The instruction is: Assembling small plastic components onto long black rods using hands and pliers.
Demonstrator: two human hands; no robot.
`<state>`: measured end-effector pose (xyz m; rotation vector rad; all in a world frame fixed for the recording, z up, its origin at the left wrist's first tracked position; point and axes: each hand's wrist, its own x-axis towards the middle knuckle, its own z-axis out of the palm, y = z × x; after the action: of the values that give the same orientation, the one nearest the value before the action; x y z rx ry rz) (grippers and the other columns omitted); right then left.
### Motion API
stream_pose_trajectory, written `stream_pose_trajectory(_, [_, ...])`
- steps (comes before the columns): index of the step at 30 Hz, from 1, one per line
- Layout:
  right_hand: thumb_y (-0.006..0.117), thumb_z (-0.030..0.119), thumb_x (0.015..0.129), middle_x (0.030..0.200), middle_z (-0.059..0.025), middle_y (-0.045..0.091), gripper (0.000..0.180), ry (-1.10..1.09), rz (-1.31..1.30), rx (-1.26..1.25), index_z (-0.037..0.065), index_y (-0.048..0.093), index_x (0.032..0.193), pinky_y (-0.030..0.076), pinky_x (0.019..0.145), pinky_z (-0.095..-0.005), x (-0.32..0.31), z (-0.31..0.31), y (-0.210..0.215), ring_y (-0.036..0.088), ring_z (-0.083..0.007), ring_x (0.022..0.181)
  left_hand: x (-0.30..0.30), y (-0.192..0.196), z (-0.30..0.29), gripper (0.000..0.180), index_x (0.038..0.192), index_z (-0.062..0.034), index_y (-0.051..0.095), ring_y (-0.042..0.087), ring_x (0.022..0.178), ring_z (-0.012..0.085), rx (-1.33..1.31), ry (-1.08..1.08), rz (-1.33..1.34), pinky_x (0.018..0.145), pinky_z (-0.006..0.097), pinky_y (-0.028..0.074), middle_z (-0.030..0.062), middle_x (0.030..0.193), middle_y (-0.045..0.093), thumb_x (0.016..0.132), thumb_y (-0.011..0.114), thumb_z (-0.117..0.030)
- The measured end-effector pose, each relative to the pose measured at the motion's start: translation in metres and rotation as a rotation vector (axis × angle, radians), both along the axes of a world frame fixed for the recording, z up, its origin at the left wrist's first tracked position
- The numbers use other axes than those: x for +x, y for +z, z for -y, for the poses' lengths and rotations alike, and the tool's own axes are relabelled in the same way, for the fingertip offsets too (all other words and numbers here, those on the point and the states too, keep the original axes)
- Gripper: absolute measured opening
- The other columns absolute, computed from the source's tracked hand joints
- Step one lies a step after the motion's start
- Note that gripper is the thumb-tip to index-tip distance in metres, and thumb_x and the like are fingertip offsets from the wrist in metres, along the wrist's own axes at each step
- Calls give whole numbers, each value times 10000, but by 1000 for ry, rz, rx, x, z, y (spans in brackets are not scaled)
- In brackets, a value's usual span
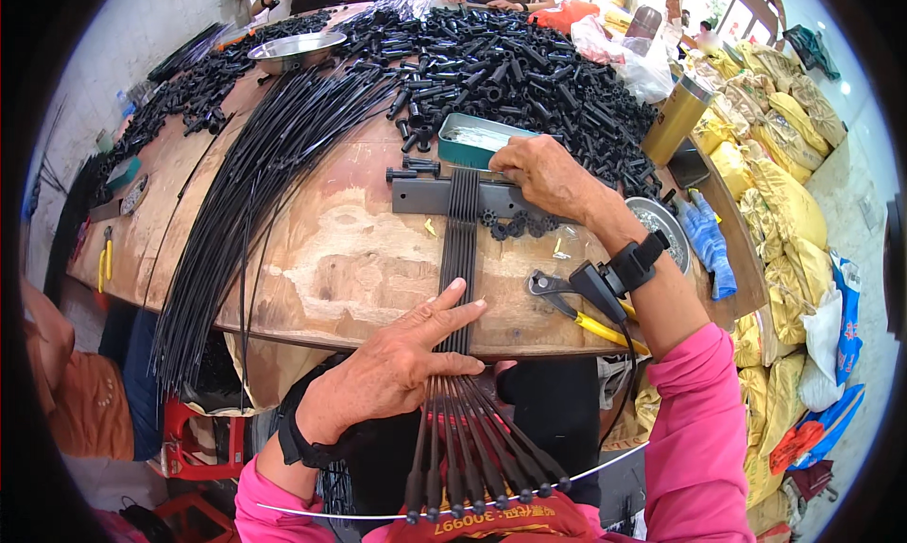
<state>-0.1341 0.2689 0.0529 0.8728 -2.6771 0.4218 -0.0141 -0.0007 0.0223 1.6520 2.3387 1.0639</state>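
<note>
A fan of thin black rods [460,307], which look like umbrella ribs, runs from a dark slotted bar [420,195] on the table down over its near edge. Their thick knobbed ends are spread near my body, and a thin white strand [605,465] crosses there. My left hand [397,364] lies across the rods at the table edge, fingers stretched and apart. My right hand [548,173] is at the near side of a teal tin [463,153] holding pale thin pieces. Its fingers are pinched together; what is between them is hidden. Small black notched rings [515,226] lie below it.
Yellow-handled cutters [600,328] lie right of the rods. Loose long black rods [250,194] cover the left side. Black plastic tubes [510,66] are heaped behind, near a metal bowl [295,47]. A gold flask [675,118], a round dish [661,224] and a blue glove [707,246] stand right.
</note>
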Motion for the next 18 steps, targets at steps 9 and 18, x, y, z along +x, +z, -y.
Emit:
stream_pose_trajectory(9, [548, 18, 779, 715, -129, 617, 149, -259, -115, 7, -14, 594, 916, 483, 588, -321, 1, 36, 10, 612, -258, 646, 2, -3, -2, 304, 932, -93, 673, 309, 1322, 378, -38, 11, -43, 1031, 424, 373, 144, 1372, 418, 652, 641, 21])
stream_pose_trajectory(18, [591, 195, 884, 696, -30, 588, 197, 176, 270, -1521, 15, 588, 804, 434, 492, -214, 111, -6, 70, 567, -112, 566, 6, -1, -6, 291, 918, -107, 701, 304, 1333, 378, -16, 26, 65, 1054, 442, 319, 153, 1339, 473, 633, 756, -129])
